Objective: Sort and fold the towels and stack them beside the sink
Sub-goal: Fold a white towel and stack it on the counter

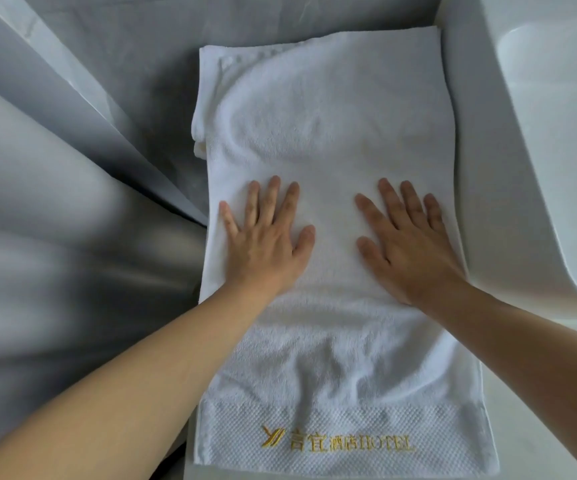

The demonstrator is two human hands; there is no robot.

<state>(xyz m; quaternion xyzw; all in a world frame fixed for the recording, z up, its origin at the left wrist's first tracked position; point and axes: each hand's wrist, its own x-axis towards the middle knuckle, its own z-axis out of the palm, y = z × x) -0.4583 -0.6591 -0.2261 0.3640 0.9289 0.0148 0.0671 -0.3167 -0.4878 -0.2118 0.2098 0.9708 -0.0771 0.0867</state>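
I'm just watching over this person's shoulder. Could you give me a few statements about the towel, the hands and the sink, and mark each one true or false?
1. Both hands lie flat, palms down, on the white towel. True: the left hand and the right hand both press on it with fingers spread.
2. The towel carries gold embroidery on the end nearest the person. True.
3. The sink is to the left of the towel. False: it is on the right.
4. The right hand is pinching a corner of the towel and lifting it. False: it rests flat near the towel's middle.
5. The towel is blue with stripes. False: it is plain white.
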